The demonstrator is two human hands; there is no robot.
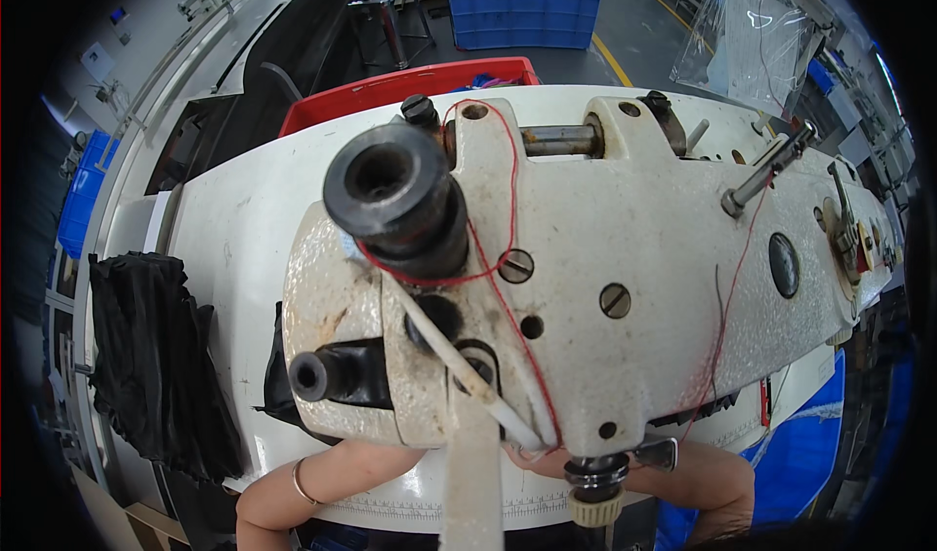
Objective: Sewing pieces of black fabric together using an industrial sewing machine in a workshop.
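Observation:
A white sewing machine head (576, 356) fills the middle of the view and covers both my hands. My left forearm (366, 465), with a thin bangle (303, 483) on it, reaches in from the lower left and passes under the machine. From the lower right comes my right forearm (708, 478), which also runs beneath the machine. The fingers of both hands are hidden, so what they touch or hold does not show. Black fabric (281, 380) peeks out at the machine's left side. Red thread (514, 190) loops around a dark round metal part (390, 185) on top.
A pile of black fabric pieces (156, 356) lies on the white table (229, 248) at the left. Behind the machine stand a red bin (390, 87) and a blue crate (522, 14). Blue material (820, 444) hangs at the lower right. A ruler strip (420, 505) marks the near edge.

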